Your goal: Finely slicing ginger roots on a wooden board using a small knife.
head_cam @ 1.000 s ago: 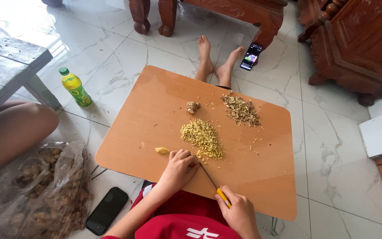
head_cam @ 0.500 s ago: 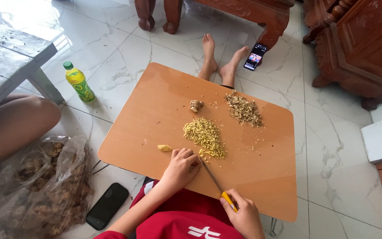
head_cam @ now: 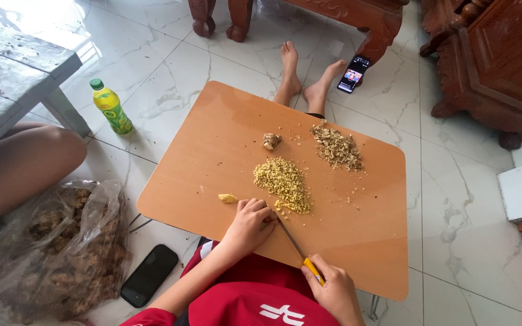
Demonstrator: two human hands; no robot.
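My right hand [head_cam: 333,291] grips the yellow handle of a knife [head_cam: 297,246] whose blade points toward my left hand [head_cam: 250,223]. That hand is curled over a small piece of ginger at the near edge of the low wooden table [head_cam: 212,139]; the piece itself is hidden under the fingers. Just beyond the blade lies a pile of chopped yellow ginger [head_cam: 283,182]. A peeled ginger chunk [head_cam: 228,198] lies left of my left hand. Farther back are an unpeeled ginger knob [head_cam: 271,140] and a heap of brownish peelings [head_cam: 337,148].
A clear plastic bag of ginger roots [head_cam: 61,253] and a black phone [head_cam: 149,274] lie on the tiled floor at left. A green bottle [head_cam: 112,107] stands near another person's knee [head_cam: 28,166]. Bare feet [head_cam: 306,78] and a lit phone [head_cam: 354,74] lie beyond the table, with carved wooden furniture [head_cam: 490,66] behind.
Both hands stay at the near table edge with the knife against the held piece; only the camera view has shifted slightly.
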